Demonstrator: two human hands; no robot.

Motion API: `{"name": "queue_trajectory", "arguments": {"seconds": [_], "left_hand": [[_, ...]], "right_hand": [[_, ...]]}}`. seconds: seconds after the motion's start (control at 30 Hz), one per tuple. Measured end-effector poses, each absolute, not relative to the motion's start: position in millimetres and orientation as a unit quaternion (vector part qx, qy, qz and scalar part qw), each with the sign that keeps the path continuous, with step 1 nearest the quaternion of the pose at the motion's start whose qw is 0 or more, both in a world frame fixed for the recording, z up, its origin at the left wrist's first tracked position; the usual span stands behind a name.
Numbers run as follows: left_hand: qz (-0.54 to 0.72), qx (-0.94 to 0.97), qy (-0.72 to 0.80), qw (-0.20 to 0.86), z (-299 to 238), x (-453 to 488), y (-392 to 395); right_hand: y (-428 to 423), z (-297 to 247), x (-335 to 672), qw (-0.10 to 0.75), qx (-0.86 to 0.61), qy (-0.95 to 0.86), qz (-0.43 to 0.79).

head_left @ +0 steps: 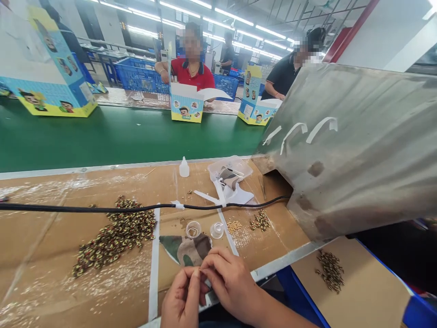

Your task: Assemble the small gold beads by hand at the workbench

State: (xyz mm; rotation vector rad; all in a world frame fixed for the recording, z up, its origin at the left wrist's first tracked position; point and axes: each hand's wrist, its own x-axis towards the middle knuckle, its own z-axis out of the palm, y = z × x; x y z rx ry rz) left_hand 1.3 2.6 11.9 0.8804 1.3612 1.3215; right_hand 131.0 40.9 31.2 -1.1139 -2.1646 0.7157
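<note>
**Tiny pinch at the near edge**

Our L hand (180, 303) and our R hand (232, 284) meet at the near edge of the cardboard-covered desk (41, 237). Fingers (212, 263) closed, tips pressed together on something too small to make out. Just above the fingers lies a camo cloth scrap (186, 249), about touching them. Past it, 2 small clear cups (193, 229) stand side by side. L of the fingers, a big pile of speckled beads (114, 237) spreads over the desk. Up and R of the fingers sit a small heap of tan beads (234, 226) and a small speckled heap (261, 220). Further out from the fingers, a black cable (102, 208) runs across the desk, w/ a white squeeze bottle (184, 167) and a clear plastic tray (230, 168) beyond it. R of the fingers, lower down, a blue-rimmed tray (348, 291) holds more beads. Far ahead, a green conveyor belt (119, 136) carries cartoon-printed boxes (186, 104), w/ a co-worker in a red shirt (191, 75) across it.
</note>
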Motion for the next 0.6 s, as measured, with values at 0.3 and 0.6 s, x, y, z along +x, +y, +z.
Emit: {"name": "queue_trajectory", "arguments": {"seconds": [0.3, 0.6], "left_hand": [[0.49, 0.416, 0.655, 0.397, 16.5, -41.1, 12.8], [0.418, 0.475, 0.757, 0.164, 27.1, -120.6, 60.2]], "right_hand": [[51.9, 42.1, 144.2, 0.325, -0.427, -0.793, 0.29], [70.9, 49.5, 162.8, 0.348, -0.458, -0.764, 0.292]]}}
